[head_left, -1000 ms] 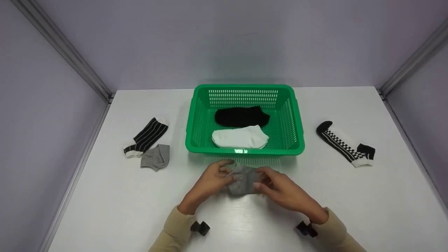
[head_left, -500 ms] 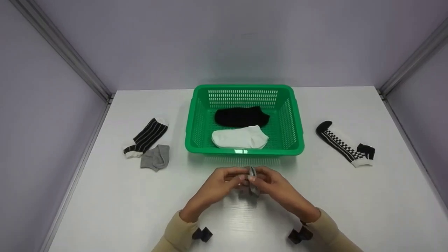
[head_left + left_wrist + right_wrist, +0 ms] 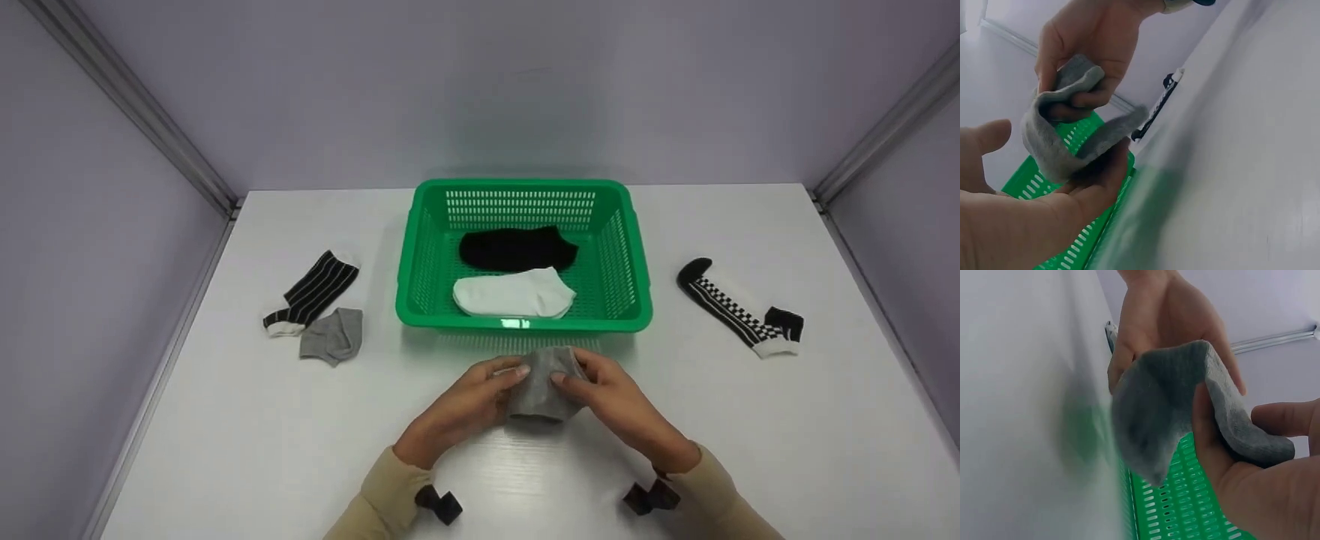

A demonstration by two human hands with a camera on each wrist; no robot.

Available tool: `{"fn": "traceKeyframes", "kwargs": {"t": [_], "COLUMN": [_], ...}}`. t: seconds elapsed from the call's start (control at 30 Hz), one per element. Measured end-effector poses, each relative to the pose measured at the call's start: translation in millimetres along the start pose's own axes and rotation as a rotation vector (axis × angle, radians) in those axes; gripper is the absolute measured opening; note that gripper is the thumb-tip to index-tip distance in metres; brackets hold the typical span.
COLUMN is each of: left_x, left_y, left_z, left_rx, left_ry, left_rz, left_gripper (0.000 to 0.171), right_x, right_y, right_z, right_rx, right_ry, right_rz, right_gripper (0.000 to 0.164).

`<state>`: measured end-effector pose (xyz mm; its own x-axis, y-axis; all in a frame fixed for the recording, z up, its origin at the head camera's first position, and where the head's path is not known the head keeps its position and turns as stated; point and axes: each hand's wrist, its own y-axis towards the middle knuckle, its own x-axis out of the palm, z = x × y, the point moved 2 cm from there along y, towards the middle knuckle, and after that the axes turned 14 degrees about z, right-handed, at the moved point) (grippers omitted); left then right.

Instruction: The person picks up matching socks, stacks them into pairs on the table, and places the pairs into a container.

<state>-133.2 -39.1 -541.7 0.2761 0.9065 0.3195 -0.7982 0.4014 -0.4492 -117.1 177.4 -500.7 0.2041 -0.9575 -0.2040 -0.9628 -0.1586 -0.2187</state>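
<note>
Grey sock (image 3: pixel 541 394) hangs on a 1-sided grip

The sock is held above the white table (image 3: pixel 262 450), in front of the green basket (image 3: pixel 442 321) and outside it. The right hand (image 3: pixel 619 401) pinches it between thumb and fingers. The left hand (image 3: pixel 471 399) is more relaxed: in the left wrist view its thumb stands clear of the cloth while its long fingers support the sock from below. The right pinch therefore seems the only firm hold; if it eased, the limp knit could slide off the left fingers. The cloth is curled, so an uneven pull could leave it twisted or bunched. A forward knock could shift the nearby basket and its contents. At the left, another grey sock (image 3: pixel 330 337) meets the striped sock (image 3: pixel 322 289), so a careless grab there could drag its neighbour along
</note>
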Motion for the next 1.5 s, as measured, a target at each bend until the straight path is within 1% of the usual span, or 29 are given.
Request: {"fn": "traceKeyframes", "kwargs": {"t": [0.07,0.13,0.23,0.3,0.33,0.37,0.43,0.5,0.57,0.6,0.67,0.73,0.8,0.9,1.0,1.03,1.1,1.2,1.3,1.37,1.5], "left_x": [-1.6,-4.2,-8.9,-12.4,-14.5,-16.7,-20.9,-24.6,-26.9,-27.5,-28.4,-29.3,-29.9,-31.1,-33.0,-33.9,-36.2,-39.9,-45.0,-48.7,-54.9], "left_y": [-0.2,-0.7,-1.8,-2.4,-2.7,-3.1,-3.1,-2.6,-1.6,-1.0,-0.4,-0.3,-0.1,0.7,2.5,3.3,4.8,5.6,4.3,2.3,-3.4], "left_z": [0.4,1.6,4.3,5.6,6.1,6.4,6.2,5.7,5.2,4.9,4.7,4.3,3.7,2.4,2.3,2.6,3.8,6.8,11.1,13.9,17.9], "left_rx": [-0.013,-0.003,0.012,0.015,0.023,0.037,0.081,0.15,0.22,0.246,0.282,0.306,0.314,0.291,0.247,0.231,0.22,0.215,0.227,0.235,0.276], "left_ry": [-0.047,-0.049,-0.02,0.006,0.041,0.096,0.233,0.392,0.523,0.559,0.595,0.605,0.594,0.552,0.464,0.426,0.359,0.297,0.294,0.313,0.385], "left_rz": [-0.001,0.012,0.025,0.005,-0.011,-0.031,-0.087,-0.126,-0.144,-0.146,-0.136,-0.132,-0.141,-0.154,-0.138,-0.121,-0.073,0.017,0.105,0.155,0.221], "left_gripper": [0.07,0.07,0.06,0.048,0.044,0.04,0.035,0.032,0.029,0.029,0.027,0.024,0.021,0.018,0.016,0.016,0.016,0.021,0.029,0.034,0.041], "right_x": [-1.9,-3.5,-5.9,-7.5,-8.5,-9.5,-11.7,-14.1,-17.9,-20.2,-25.3,-30.9,-36.2,-42.9,-47.3,-48.2,-49.2,-49.4,-48.2,-47.1,-45.3], "right_y": [0.1,0.8,1.9,2.6,2.9,3.2,3.7,4.0,2.9,2.0,-0.4,-3.0,-4.7,-6.1,-6.4,-6.3,-6.5,-7.2,-7.9,-8.1,-7.8], "right_z": [-1.0,-1.6,-2.0,-1.9,-1.9,-1.9,-2.3,-3.7,-7.5,-9.6,-14.1,-17.6,-19.6,-21.3,-22.5,-22.7,-23.4,-24.0,-24.2,-23.5,-17.3], "right_rx": [-0.017,-0.04,-0.06,-0.06,-0.055,-0.052,-0.046,-0.041,-0.049,-0.056,-0.075,-0.089,-0.094,-0.077,-0.069,-0.069,-0.073,-0.085,-0.107,-0.136,-0.212], "right_ry": [-0.041,-0.086,-0.121,-0.127,-0.122,-0.115,-0.1,-0.082,-0.06,-0.05,-0.029,-0.003,0.013,0.027,0.031,0.037,0.04,0.024,-0.014,-0.052,-0.184], "right_rz": [0.034,0.074,0.124,0.149,0.159,0.168,0.188,0.197,0.199,0.197,0.185,0.183,0.191,0.213,0.221,0.22,0.221,0.225,0.225,0.222,0.235], "right_gripper": [0.035,0.03,0.023,0.019,0.018,0.017,0.017,0.017,0.02,0.021,0.024,0.025,0.025,0.026,0.027,0.028,0.028,0.026,0.023,0.02,0.011]}}
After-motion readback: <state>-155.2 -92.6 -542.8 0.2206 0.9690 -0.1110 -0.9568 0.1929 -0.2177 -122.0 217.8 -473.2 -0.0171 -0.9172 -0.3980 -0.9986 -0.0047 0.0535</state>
